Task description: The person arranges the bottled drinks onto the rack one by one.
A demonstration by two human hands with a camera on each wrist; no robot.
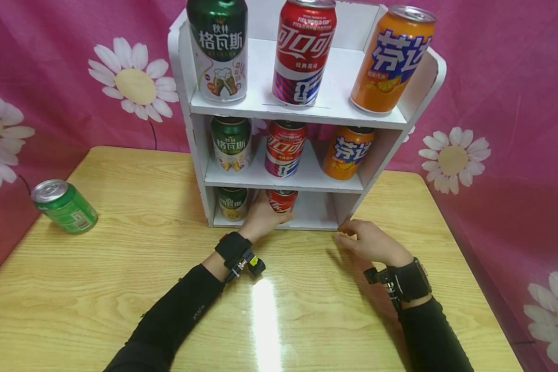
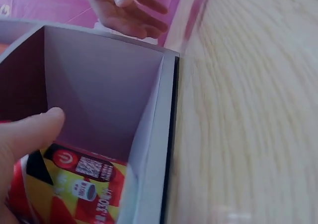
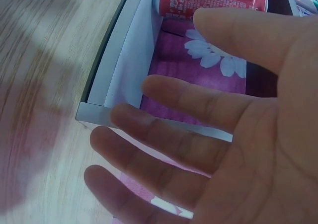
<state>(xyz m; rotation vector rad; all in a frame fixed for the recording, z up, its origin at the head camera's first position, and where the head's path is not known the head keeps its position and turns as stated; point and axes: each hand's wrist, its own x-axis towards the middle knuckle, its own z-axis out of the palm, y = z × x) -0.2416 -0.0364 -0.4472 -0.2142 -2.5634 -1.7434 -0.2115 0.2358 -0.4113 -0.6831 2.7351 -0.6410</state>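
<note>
On the bottom level of a white shelf, my left hand holds a red soda can. Its thumb crosses the front of the can and the other fingers go around the left side, partly hidden. The left wrist view shows the can's red and yellow printed side beside the thumb. Just left of that hand stands a green and gold can. My right hand is by the shelf's lower right corner, its fingers spread and loosely bent, with nothing in the palm.
The top level holds a green-and-white can, a red can and an orange can. The middle level has a matching green-and-white, red and orange can. A green can lies tilted at the table's left edge.
</note>
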